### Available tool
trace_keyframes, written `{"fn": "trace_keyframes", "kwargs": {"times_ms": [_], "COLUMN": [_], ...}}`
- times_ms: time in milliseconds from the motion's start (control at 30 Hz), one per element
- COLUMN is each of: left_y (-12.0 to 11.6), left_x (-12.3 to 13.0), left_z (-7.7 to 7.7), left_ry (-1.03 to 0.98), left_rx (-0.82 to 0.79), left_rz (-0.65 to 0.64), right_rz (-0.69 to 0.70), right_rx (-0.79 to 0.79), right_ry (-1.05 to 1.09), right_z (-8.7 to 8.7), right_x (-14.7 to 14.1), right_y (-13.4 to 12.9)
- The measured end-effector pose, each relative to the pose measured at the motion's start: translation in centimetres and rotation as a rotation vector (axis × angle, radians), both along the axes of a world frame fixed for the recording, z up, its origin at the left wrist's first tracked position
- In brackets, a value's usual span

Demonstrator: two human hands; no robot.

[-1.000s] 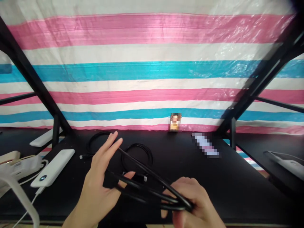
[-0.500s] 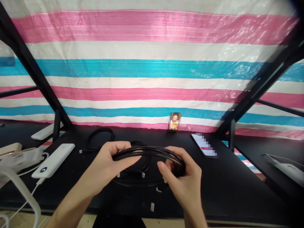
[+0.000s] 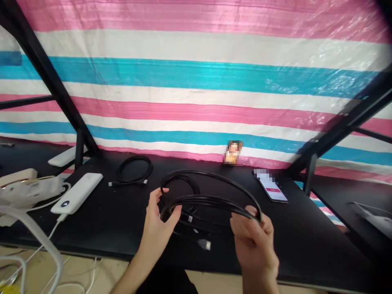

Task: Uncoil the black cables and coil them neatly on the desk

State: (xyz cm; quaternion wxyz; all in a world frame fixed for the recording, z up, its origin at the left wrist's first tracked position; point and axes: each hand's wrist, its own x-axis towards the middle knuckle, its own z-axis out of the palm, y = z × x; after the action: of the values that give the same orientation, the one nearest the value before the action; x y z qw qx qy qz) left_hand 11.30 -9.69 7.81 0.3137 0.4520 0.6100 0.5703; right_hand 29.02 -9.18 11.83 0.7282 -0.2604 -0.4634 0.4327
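A black cable coil [image 3: 208,198] hangs above the table, its loops spread apart. My right hand [image 3: 255,241] is closed round the coil's right end. At the left end, my left hand [image 3: 157,224] has its thumb and fingers apart, with the loops passing between them. A metal plug [image 3: 204,244] hangs on the near side, below the coil. Behind it on the table lies a second black cable [image 3: 194,185], partly hidden by the held loops. Further left sits another coiled black cable [image 3: 134,169] with light plug ends.
A white power bank [image 3: 82,192] with a white cord plugged in lies on the black table [image 3: 294,245] at the left, near a white power strip [image 3: 43,190]. A phone [image 3: 272,190] lies at the right. A small picture-like item [image 3: 233,153] stands before the striped sheet [image 3: 183,77].
The coil's loops have spread wider, and a plug has come into view below them. My left hand has loosened and opened; my right hand has closed into a firmer grip.
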Motion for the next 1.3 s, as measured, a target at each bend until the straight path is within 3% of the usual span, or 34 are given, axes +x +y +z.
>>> {"fn": "trace_keyframes", "kwargs": {"times_ms": [100,200,300,433,533,633,767,900,1167,1300], "left_y": [0.1,0.4,0.2,-0.4,-0.6,-0.5,-0.5,-0.6,-0.5,-0.6], "left_x": [0.3,0.4,0.0,-0.9,-1.7,-2.8,-4.3,-5.3,-5.9,-6.6], "left_z": [-1.7,-2.7,-2.7,-1.1,0.1,0.7,1.0,0.8,1.1,1.7], "left_ry": [-0.25,-0.583,-0.873,-1.037,-0.956,-0.798,-0.703,-0.606,-0.461,-0.361], "left_rx": [-0.043,-0.23,-0.406,-0.345,-0.216,-0.088,-0.097,-0.208,-0.346,-0.413], "left_rz": [0.094,0.078,-0.031,-0.263,-0.272,-0.163,-0.08,-0.273,-0.541,-0.651], "right_rz": [-0.075,-0.083,-0.085,-0.096,-0.074,0.051,0.098,0.06,-0.275,-0.145], "right_rx": [-0.013,-0.022,-0.049,-0.093,-0.2,-0.34,-0.351,-0.385,-0.322,-0.311], "right_ry": [0.071,0.159,0.201,0.186,0.034,-0.251,-0.499,-0.447,-0.678,-0.735], "right_z": [-0.2,-0.4,-0.8,-2.1,-3.1,-3.7,-4.0,-4.0,-2.6,-2.3], "right_x": [-1.4,-2.8,-4.4,-6.6,-7.2,-6.3,-4.2,-3.5,-4.1,-3.4], "right_y": [-0.2,-0.5,-0.8,-0.9,0.0,1.3,2.3,1.9,0.8,0.7]}}
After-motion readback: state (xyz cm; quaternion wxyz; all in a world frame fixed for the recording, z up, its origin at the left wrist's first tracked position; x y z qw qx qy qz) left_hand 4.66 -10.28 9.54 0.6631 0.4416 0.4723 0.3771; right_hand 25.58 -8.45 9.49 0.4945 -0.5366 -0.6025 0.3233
